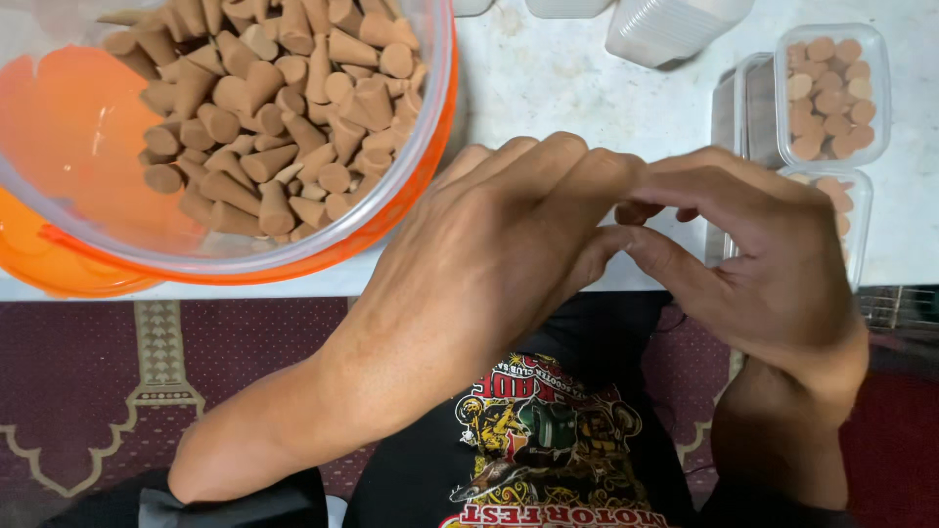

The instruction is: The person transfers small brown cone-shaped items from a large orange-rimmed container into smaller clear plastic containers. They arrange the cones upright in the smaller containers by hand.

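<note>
this looks like a small home packing spot, not a factory. a low white tabletop [577, 78] stands over a dark red patterned carpet [98, 381], with the person seated at it. a large clear plastic bowl with an orange rim [435, 147] holds loose brown incense cones [284, 108]. small clear plastic boxes filled with cones [831, 93] and a stack of empty clear plastic boxes [665, 29] stand nearby.

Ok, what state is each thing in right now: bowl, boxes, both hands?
Orange bowl: open, partly filled with brown cones.
Filled clear box: open, packed with cones standing upright.
Second box: partly hidden, cones inside.
Empty box stack: nested.
Left hand: fingers curled, contents hidden.
Right hand: fingertips meeting the left's.
</note>
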